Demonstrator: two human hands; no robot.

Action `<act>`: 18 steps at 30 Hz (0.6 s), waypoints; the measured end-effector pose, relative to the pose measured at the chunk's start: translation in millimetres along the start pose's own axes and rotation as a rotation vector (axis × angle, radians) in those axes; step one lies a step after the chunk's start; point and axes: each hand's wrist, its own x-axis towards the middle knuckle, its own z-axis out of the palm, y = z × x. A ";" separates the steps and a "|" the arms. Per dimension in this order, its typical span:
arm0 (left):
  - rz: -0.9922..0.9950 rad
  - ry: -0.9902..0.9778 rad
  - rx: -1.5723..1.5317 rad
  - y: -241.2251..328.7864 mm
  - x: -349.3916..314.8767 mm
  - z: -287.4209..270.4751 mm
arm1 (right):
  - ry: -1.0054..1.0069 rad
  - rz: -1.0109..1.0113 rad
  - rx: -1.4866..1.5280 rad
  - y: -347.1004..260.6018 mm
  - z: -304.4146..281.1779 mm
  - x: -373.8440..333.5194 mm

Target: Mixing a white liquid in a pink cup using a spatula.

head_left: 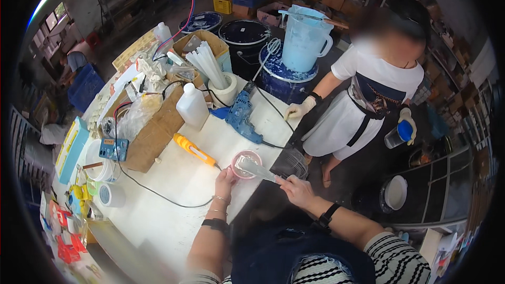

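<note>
My left hand (225,180) grips the side of a small pink bowl (245,152) at the table's right edge. Pale stuff can be seen inside it. In my right hand (298,191) is a translucent, whitish, spatula-like tool (258,170), slanting down to the left with its far end in the bowl. An orange-handled corded tool (194,150) lies just left of the bowl. Beyond the bowl rests a blue power drill (243,118) with a wire whisk (273,46) on its shaft.
A white plastic bottle (193,108), a cardboard box (158,129), a phone (113,149) and tubs crowd the white table (158,226). Cords cross it. At right stands a gloved co-worker (379,84) holding a blue-lidded container (398,134). A blue pitcher (306,42) sits on a drum (284,81).
</note>
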 end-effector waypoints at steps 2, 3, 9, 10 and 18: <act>0.009 0.030 0.010 1.1 -3.0 2.6 | 0.017 0.008 0.047 4.0 7.6 -2.9; 0.021 0.057 0.012 -0.5 -3.1 3.4 | 0.028 -0.008 0.047 5.3 7.3 -3.6; 0.020 0.125 0.037 -7.2 0.2 5.6 | -0.103 -0.051 -0.094 22.9 -30.9 -14.3; 0.025 0.142 0.030 -8.1 -0.4 5.9 | -0.150 -0.050 -0.135 26.5 -38.0 -17.0; 0.054 0.172 0.045 -10.3 -1.9 8.3 | -0.122 -0.068 -0.024 28.3 -108.1 -4.0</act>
